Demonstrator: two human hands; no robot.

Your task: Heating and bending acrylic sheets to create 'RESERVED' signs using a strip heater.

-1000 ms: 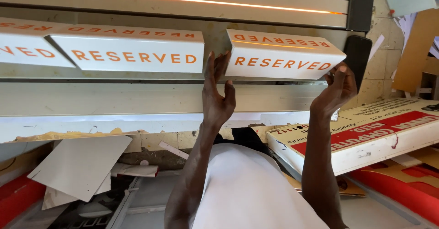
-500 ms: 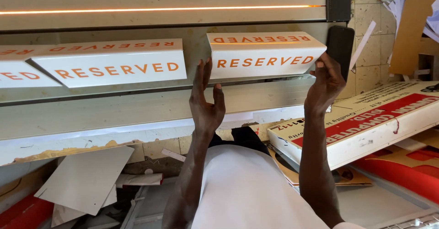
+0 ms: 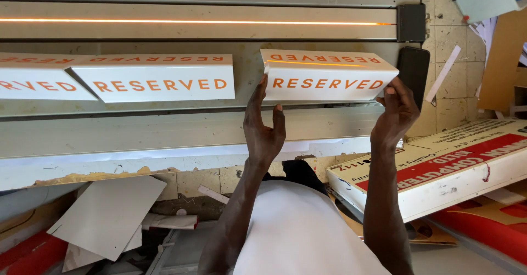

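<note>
I see left hand (image 3: 264,128) open, fingers flat on white sign's (image 3: 328,75) left end | right hand (image 3: 399,110) curled, gripping its right end | black phone (image 3: 413,72) just right of sign

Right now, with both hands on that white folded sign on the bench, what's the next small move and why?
Probably slide the white folded sign left toward the second white sign. The left hand braces its left end, the right hand its right end beside a black phone, and a clear gap separates the two signs on the grey bench.
</note>
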